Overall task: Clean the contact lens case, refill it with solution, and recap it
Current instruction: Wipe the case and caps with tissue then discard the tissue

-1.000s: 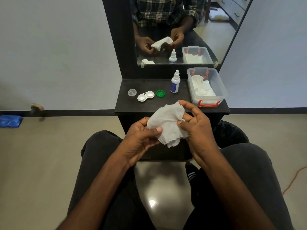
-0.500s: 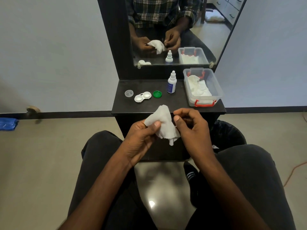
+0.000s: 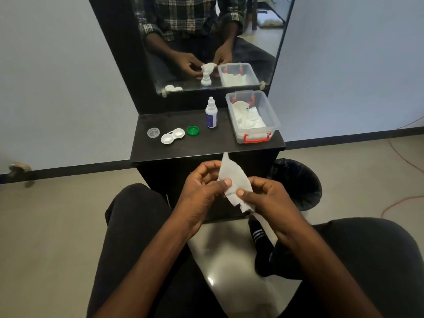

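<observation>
Cleaning step: left hand and right hand both pinching tissue; lens case open on table; next, probably wiping its wells.

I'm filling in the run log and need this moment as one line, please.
left hand and right hand: pinch tissue | lens case: open on shelf | caps: off | stage: cleaning not begun

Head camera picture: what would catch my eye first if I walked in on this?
Probably the white tissue, pinched between the left hand and right hand above the lap. Behind it, on the black shelf, the open contact lens case lies between a clear cap and a green cap, under a mirror.
</observation>
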